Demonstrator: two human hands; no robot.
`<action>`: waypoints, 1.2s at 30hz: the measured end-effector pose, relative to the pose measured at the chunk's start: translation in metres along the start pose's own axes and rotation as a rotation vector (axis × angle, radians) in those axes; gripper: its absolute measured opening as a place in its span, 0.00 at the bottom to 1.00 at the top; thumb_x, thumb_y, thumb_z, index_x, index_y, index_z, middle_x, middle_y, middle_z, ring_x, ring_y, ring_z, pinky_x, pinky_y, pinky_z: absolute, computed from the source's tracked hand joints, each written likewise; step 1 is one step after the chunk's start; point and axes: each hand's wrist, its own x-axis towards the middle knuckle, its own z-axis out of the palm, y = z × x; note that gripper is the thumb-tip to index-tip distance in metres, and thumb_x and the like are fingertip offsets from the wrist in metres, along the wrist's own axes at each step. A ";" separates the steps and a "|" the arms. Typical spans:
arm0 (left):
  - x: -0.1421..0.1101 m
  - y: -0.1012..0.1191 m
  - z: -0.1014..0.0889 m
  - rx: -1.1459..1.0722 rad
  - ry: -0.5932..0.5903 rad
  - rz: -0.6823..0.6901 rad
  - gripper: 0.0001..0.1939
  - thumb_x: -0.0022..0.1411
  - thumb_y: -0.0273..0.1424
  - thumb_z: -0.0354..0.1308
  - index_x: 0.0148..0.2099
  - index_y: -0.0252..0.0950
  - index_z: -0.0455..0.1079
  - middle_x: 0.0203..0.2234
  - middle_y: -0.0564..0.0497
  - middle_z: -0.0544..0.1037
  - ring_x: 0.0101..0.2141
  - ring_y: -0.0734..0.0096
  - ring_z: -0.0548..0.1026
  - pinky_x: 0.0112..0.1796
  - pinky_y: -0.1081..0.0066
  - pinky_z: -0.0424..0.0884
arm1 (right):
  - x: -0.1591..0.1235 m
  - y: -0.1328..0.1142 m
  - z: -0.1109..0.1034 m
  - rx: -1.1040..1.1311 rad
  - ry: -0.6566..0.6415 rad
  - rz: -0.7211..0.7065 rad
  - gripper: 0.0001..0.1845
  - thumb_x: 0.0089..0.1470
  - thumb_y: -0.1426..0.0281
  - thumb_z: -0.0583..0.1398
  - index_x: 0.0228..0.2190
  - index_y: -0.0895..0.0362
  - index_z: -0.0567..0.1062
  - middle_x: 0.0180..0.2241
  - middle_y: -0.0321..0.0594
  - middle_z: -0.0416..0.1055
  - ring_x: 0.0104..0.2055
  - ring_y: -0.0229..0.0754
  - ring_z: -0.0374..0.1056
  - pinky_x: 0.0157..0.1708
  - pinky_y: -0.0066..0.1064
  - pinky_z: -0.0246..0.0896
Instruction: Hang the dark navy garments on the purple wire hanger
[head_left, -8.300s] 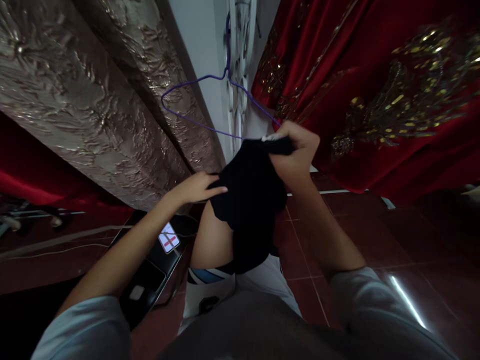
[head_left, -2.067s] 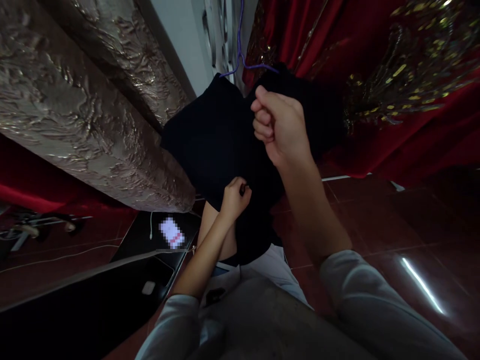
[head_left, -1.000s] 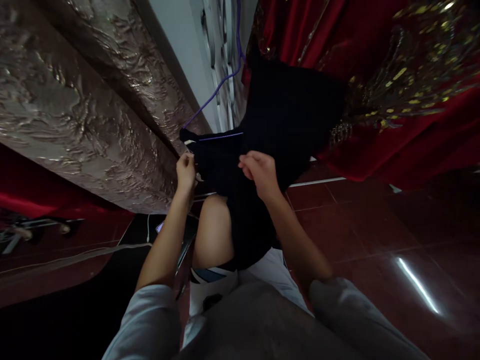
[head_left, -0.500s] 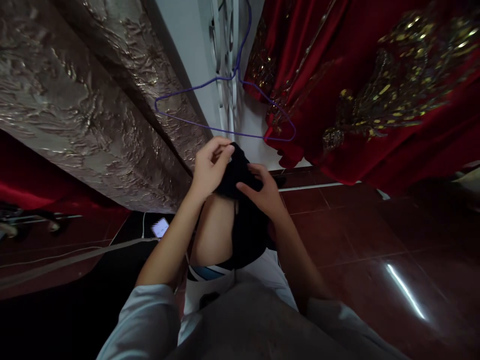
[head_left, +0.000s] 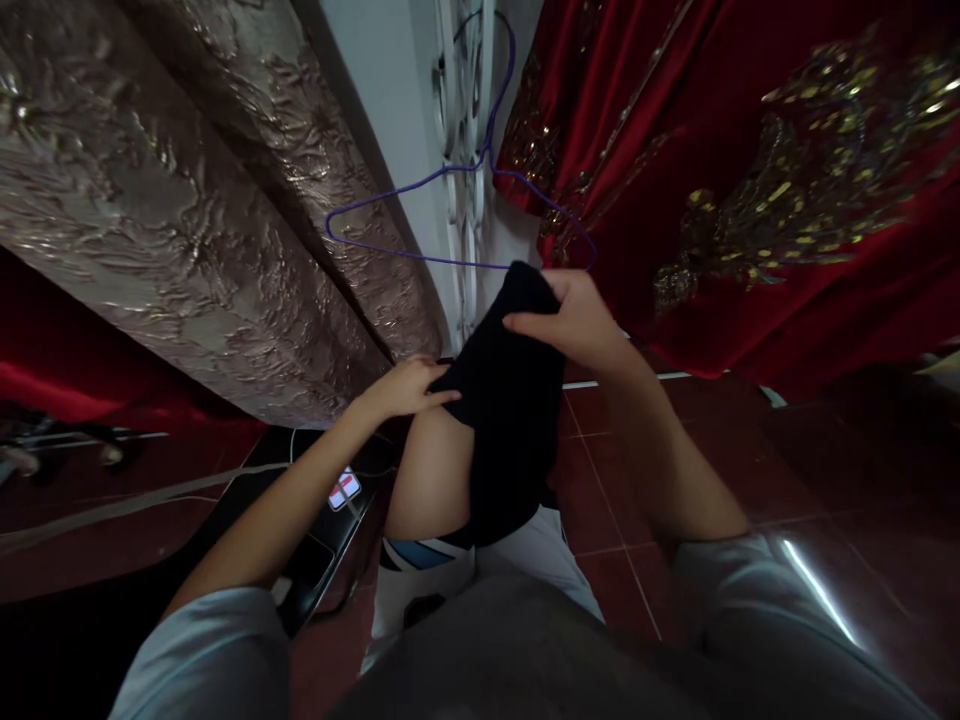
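A black garment (head_left: pixel 517 400), its kind unclear, lies over my thigh and rises toward my hands. My right hand (head_left: pixel 577 318) grips its far upper end, with the thumb stretched across the cloth and the other fingers behind it. Lower down, my left hand (head_left: pixel 415 386) pinches the garment's left edge between thumb and fingers, just above my bare knee. A thin purple hanger (head_left: pixel 450 172) hangs beyond the cloth, apart from both hands, its bottom bar just behind the garment's tip.
White metal scrollwork (head_left: pixel 450 110) stands behind the hanger. Embossed beige curtain fabric (head_left: pixel 195 220) hangs at left, red cloth with gold sequins (head_left: pixel 750 220) at right. A lit phone (head_left: pixel 345 489) lies on a dark surface at my left. Red tiles (head_left: pixel 622 500) cover the floor.
My right hand has moved up and right, drawing the garment out longer. My left hand has come down and left to the garment's lower edge.
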 end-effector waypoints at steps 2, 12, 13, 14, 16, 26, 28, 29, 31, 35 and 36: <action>-0.014 -0.028 -0.009 0.157 -0.035 -0.116 0.15 0.67 0.39 0.58 0.45 0.33 0.76 0.34 0.41 0.81 0.38 0.54 0.80 0.44 0.62 0.72 | 0.026 0.009 -0.003 -0.193 0.191 -0.166 0.07 0.46 0.72 0.65 0.26 0.56 0.70 0.28 0.36 0.67 0.36 0.43 0.68 0.39 0.35 0.66; -0.079 -0.065 -0.048 0.376 0.072 -0.487 0.21 0.66 0.30 0.44 0.48 0.30 0.77 0.45 0.34 0.80 0.52 0.45 0.75 0.52 0.49 0.69 | 0.078 0.110 0.029 -0.076 0.307 -0.178 0.08 0.55 0.66 0.57 0.25 0.53 0.69 0.26 0.35 0.67 0.34 0.40 0.63 0.38 0.34 0.66; -0.081 -0.063 -0.051 0.350 0.159 -0.484 0.21 0.68 0.31 0.43 0.49 0.32 0.76 0.47 0.36 0.80 0.55 0.45 0.73 0.55 0.47 0.67 | 0.069 0.109 0.023 -0.076 0.357 -0.190 0.11 0.55 0.64 0.57 0.23 0.53 0.66 0.24 0.34 0.63 0.31 0.40 0.61 0.35 0.34 0.65; -0.081 -0.062 -0.056 0.318 0.267 -0.471 0.21 0.68 0.32 0.43 0.51 0.34 0.76 0.49 0.38 0.80 0.58 0.44 0.70 0.57 0.44 0.64 | 0.061 0.107 0.016 -0.079 0.405 -0.197 0.14 0.55 0.63 0.58 0.21 0.52 0.64 0.22 0.34 0.60 0.30 0.40 0.59 0.33 0.34 0.63; -0.075 -0.060 -0.069 0.238 0.493 -0.400 0.19 0.68 0.34 0.46 0.52 0.39 0.75 0.54 0.44 0.79 0.62 0.44 0.66 0.60 0.39 0.58 | 0.049 0.098 0.000 -0.099 0.468 -0.195 0.17 0.55 0.62 0.58 0.19 0.52 0.60 0.21 0.33 0.55 0.28 0.39 0.57 0.31 0.33 0.60; 0.025 0.013 -0.139 -0.087 0.807 0.040 0.09 0.71 0.38 0.56 0.48 0.43 0.73 0.52 0.51 0.79 0.54 0.58 0.74 0.59 0.53 0.68 | 0.005 0.054 0.002 -0.111 0.258 -0.133 0.13 0.62 0.63 0.54 0.27 0.53 0.71 0.28 0.37 0.67 0.36 0.43 0.67 0.41 0.38 0.66; 0.034 0.014 -0.141 -0.112 0.798 0.007 0.11 0.69 0.38 0.59 0.52 0.43 0.73 0.45 0.51 0.80 0.50 0.60 0.76 0.56 0.57 0.70 | -0.006 0.044 -0.006 -0.132 0.318 -0.224 0.12 0.61 0.67 0.54 0.41 0.53 0.76 0.40 0.39 0.75 0.47 0.44 0.71 0.53 0.40 0.65; 0.035 0.010 -0.142 -0.135 0.789 -0.004 0.13 0.68 0.39 0.60 0.53 0.43 0.72 0.43 0.52 0.81 0.49 0.61 0.77 0.56 0.57 0.71 | -0.010 0.038 -0.016 -0.157 0.411 -0.283 0.16 0.60 0.70 0.54 0.47 0.53 0.76 0.47 0.40 0.75 0.54 0.45 0.70 0.59 0.41 0.62; 0.035 -0.002 -0.144 -0.157 0.756 -0.003 0.14 0.69 0.40 0.60 0.53 0.43 0.73 0.42 0.53 0.81 0.47 0.62 0.77 0.56 0.57 0.71 | -0.015 0.030 -0.041 -0.224 0.629 -0.392 0.21 0.58 0.73 0.54 0.52 0.53 0.74 0.54 0.43 0.72 0.60 0.45 0.67 0.64 0.43 0.58; 0.033 -0.015 -0.152 -0.065 0.706 0.012 0.15 0.69 0.38 0.59 0.55 0.42 0.74 0.43 0.50 0.81 0.47 0.59 0.77 0.55 0.56 0.72 | -0.019 0.017 -0.084 -0.335 0.762 -0.497 0.14 0.57 0.74 0.58 0.45 0.57 0.76 0.46 0.48 0.75 0.51 0.45 0.72 0.55 0.41 0.66; 0.032 -0.014 -0.153 -0.038 0.716 0.016 0.15 0.68 0.38 0.60 0.55 0.42 0.75 0.43 0.49 0.80 0.47 0.58 0.77 0.54 0.56 0.71 | -0.021 0.014 -0.089 -0.366 0.784 -0.514 0.13 0.56 0.74 0.60 0.44 0.58 0.76 0.45 0.48 0.75 0.49 0.45 0.73 0.51 0.40 0.67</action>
